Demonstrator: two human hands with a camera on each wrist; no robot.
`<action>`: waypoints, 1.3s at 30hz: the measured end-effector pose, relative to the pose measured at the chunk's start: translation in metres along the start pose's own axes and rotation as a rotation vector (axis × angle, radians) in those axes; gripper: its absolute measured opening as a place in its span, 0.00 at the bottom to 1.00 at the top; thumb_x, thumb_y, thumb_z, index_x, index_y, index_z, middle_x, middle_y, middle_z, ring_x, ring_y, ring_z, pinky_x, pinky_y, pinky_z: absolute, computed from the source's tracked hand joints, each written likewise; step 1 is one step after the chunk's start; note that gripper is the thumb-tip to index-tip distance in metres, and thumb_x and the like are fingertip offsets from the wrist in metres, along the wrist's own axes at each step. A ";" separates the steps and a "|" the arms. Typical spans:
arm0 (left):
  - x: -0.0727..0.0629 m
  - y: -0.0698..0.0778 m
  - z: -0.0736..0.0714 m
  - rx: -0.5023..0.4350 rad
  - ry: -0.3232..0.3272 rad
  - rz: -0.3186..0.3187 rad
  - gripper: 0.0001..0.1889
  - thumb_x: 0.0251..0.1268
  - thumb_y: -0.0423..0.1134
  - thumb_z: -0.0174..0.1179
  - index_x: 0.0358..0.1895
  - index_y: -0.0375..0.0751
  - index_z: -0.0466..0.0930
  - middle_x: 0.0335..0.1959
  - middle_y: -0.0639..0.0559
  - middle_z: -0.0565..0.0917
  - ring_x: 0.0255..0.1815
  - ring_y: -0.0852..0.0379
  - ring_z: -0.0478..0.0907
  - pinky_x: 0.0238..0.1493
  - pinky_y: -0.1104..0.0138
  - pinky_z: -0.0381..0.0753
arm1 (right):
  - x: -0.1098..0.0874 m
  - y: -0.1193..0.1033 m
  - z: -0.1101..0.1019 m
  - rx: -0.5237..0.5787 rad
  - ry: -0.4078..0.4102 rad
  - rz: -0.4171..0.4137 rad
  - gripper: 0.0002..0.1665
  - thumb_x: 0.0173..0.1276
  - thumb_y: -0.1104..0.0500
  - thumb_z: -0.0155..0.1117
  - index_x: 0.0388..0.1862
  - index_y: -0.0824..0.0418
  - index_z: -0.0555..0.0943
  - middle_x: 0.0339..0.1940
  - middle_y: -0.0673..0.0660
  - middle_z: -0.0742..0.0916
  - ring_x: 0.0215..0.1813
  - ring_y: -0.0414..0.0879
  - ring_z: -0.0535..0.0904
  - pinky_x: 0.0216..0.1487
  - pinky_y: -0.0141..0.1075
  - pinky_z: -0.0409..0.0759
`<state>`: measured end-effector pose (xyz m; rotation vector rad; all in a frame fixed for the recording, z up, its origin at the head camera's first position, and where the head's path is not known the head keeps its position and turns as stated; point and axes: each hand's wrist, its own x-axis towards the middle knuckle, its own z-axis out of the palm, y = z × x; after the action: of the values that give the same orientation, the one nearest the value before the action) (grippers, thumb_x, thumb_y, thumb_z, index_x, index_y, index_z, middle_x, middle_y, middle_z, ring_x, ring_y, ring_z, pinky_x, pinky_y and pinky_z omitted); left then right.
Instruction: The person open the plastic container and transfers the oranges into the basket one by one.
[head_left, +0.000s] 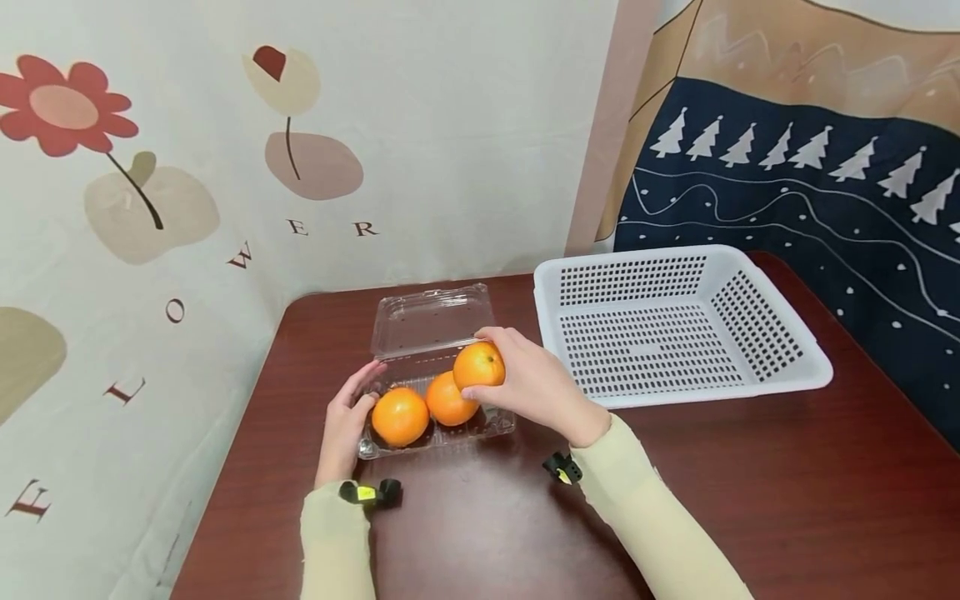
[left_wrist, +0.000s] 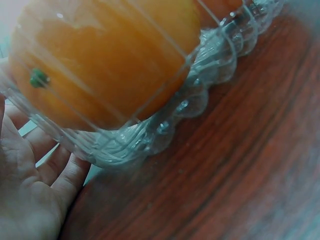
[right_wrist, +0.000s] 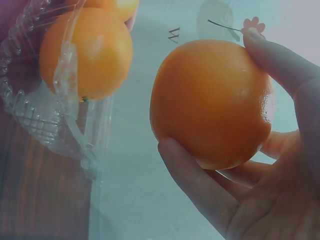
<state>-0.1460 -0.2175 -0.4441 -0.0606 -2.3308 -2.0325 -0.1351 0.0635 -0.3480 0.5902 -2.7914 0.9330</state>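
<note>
In the head view, my right hand (head_left: 536, 383) holds an orange (head_left: 480, 364) above the right part of a clear plastic clamshell box (head_left: 438, 446). The right wrist view shows this orange (right_wrist: 212, 102) gripped between thumb and fingers, apart from the box. Two more oranges lie side by side in the box, a left one (head_left: 401, 417) and a right one (head_left: 448, 402) partly covered by the held orange. My left hand (head_left: 348, 417) rests against the box's left end. Its fingers (left_wrist: 70, 175) extend along the outside of the clear wall in the left wrist view.
The box's clear lid (head_left: 431, 321) lies folded back toward the wall. A white perforated plastic basket (head_left: 780, 387) stands on the right of the brown table (head_left: 480, 517). A printed cloth (head_left: 465, 167) hangs behind, with a dark tree-patterned one (head_left: 810, 200) at right.
</note>
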 end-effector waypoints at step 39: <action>0.001 -0.001 0.002 -0.008 -0.008 0.017 0.23 0.64 0.27 0.42 0.63 0.45 0.65 0.59 0.46 0.70 0.60 0.49 0.64 0.51 0.79 0.67 | -0.001 -0.003 -0.036 -0.139 -0.076 -0.113 0.37 0.46 0.34 0.64 0.54 0.47 0.70 0.43 0.43 0.74 0.36 0.34 0.70 0.34 0.26 0.72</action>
<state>-0.1466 -0.2159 -0.4453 -0.0890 -2.3190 -2.0377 -0.1322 0.0831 -0.3184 0.7677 -2.8251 0.7022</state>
